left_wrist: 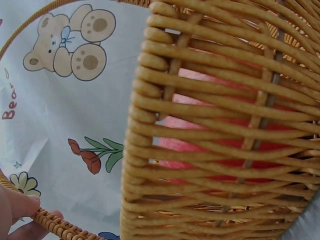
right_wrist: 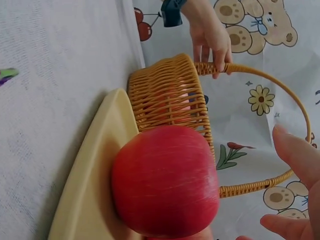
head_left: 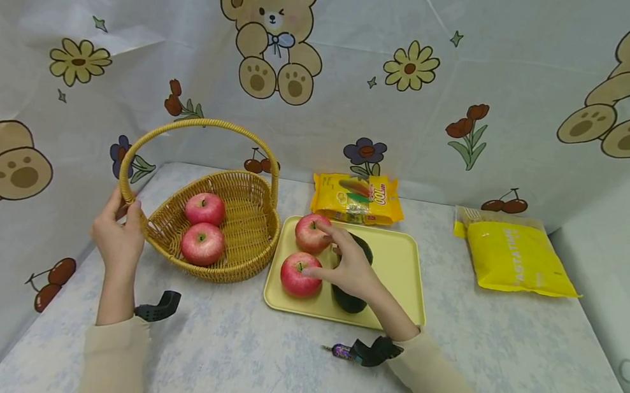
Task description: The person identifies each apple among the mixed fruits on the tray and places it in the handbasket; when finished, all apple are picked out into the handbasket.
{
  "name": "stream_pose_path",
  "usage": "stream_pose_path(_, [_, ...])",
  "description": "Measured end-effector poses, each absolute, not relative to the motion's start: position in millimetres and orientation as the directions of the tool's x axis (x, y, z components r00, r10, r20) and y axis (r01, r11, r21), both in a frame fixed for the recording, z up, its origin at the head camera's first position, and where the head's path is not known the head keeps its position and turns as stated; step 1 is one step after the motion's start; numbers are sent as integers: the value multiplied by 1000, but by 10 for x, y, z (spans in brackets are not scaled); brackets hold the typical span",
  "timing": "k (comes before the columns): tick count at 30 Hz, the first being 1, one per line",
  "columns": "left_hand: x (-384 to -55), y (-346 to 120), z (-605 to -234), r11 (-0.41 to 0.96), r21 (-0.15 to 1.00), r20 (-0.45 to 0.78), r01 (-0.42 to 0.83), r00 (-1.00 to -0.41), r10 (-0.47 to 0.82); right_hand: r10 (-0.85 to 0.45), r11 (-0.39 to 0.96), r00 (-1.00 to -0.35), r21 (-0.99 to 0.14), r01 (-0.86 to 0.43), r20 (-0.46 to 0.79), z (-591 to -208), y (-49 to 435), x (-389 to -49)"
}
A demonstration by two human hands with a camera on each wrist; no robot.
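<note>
My left hand [head_left: 122, 237] grips the left side of the handle of a woven wicker basket [head_left: 250, 231]; in the left wrist view its fingers curl round the handle [left_wrist: 60, 227]. Inside the basket lie two red apples, one [head_left: 205, 208] behind the other [head_left: 203, 244]. A pale yellow tray [head_left: 400, 263] stands just right of the basket. On it sit a rear apple [head_left: 310, 234], a front apple [head_left: 297, 278] and dark green avocados [head_left: 349, 300], partly hidden by my right hand [head_left: 352, 268]. That hand hovers over the tray, thumb and fingers spread, beside the front apple [right_wrist: 167, 180].
Behind the tray lies a yellow-orange snack packet [head_left: 356, 198]. A yellow pasta bag [head_left: 522, 257] rests at the back right. Dark wrist mounts [head_left: 159, 308] stick out from both wrists. A patterned cloth hangs behind the table.
</note>
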State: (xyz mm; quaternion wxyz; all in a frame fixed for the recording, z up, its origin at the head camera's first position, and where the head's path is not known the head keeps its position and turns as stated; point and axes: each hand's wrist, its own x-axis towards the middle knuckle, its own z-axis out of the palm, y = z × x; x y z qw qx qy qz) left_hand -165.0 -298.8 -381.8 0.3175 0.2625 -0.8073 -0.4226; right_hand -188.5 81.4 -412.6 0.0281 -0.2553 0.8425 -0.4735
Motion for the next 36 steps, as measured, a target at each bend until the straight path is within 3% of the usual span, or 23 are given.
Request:
stream_pose_path(10, [-1646, -2989, -3822, 521, 842, 311, -141, -663, -681, -482, 454, -866, -808, -375, 131, -4196, 798, -1874])
stream_pose_path(36, [-1646, -2981, -3819, 513, 844, 294, -159, -662, -690, -533, 564, -839, -694, -448, 109, -4303, 751, -1851])
